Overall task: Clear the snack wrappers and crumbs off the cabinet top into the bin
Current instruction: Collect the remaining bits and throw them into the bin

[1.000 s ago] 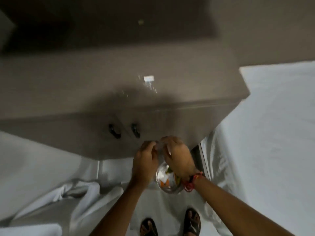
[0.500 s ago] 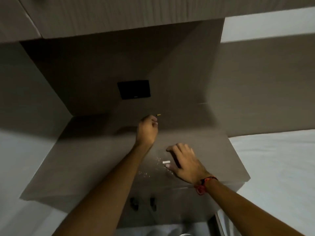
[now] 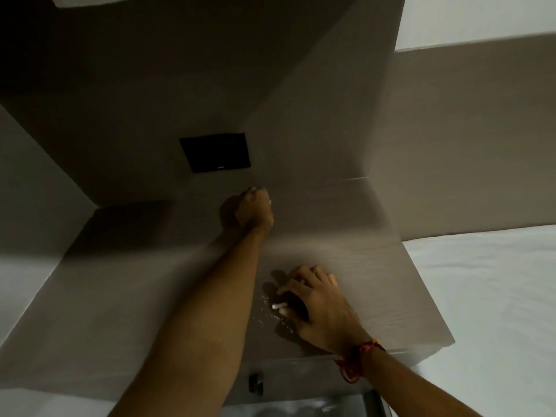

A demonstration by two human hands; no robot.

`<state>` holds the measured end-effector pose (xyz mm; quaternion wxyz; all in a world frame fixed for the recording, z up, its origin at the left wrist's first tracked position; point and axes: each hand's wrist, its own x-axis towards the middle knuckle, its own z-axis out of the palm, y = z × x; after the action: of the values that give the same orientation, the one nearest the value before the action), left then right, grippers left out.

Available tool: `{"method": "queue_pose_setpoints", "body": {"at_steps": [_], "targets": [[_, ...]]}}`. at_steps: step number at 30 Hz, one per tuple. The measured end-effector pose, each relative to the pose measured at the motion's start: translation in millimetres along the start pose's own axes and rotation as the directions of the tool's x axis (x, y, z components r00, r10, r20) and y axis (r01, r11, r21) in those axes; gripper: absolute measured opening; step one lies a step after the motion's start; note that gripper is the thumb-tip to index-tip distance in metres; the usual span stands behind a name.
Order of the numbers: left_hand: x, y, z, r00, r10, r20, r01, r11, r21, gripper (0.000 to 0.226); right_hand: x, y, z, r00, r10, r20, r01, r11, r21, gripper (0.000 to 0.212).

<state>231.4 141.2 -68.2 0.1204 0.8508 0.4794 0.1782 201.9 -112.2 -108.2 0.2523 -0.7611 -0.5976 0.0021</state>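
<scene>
The grey-brown cabinet top fills the middle of the head view. My left hand is stretched to its back edge near the wall, fingers curled shut, and a tiny pale bit shows at the fingertips. My right hand rests on the top near the front right, fingers spread and bent. A small white scrap lies by its thumb. Fine pale crumbs are scattered just left of it. The bin is out of view.
A dark square plate sits on the back wall of the alcove. Side walls close in on the left and right. A dark cabinet handle shows below the front edge. A white bed sheet lies to the right.
One second ago both hands were low in front of the cabinet, at the bin. They have risen onto the cabinet top. My left hand reached the far bit and my right hand settled by the white scrap.
</scene>
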Motion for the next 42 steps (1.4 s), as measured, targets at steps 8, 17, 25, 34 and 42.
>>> {"method": "queue_pose_setpoints", "body": {"at_steps": [8,17,25,34,42], "targets": [[-53.2,-13.8,-2.3,0.997,0.083,-0.007,-0.083,0.997,0.008,0.017,2.8,1.6,1.3,1.0,0.002,0.004,-0.002,0.998,0.056,0.012],[-212.1,-33.6,-73.8,0.991,-0.049,-0.124,-0.021,0.862,-0.506,0.012,-3.2,-25.6,-21.8,0.816,0.575,-0.058,-0.395,0.628,0.67,0.003],[-393.4,-52.5,-49.6,0.94,0.287,-0.183,-0.339,0.833,-0.437,0.018,-172.2,-89.1,-6.3,0.802,0.53,-0.274,-0.33,0.776,0.538,0.009],[-552.4,-174.9,170.2,0.829,-0.226,0.512,0.445,0.821,-0.357,0.008,-365.2,-25.9,199.4,0.405,0.871,0.277,-0.894,0.315,0.317,0.006],[-573.8,-208.1,303.4,0.707,-0.304,0.639,0.551,0.803,-0.227,0.024,-396.7,27.2,337.3,0.189,0.912,0.364,-0.967,0.109,0.23,0.018]]}}
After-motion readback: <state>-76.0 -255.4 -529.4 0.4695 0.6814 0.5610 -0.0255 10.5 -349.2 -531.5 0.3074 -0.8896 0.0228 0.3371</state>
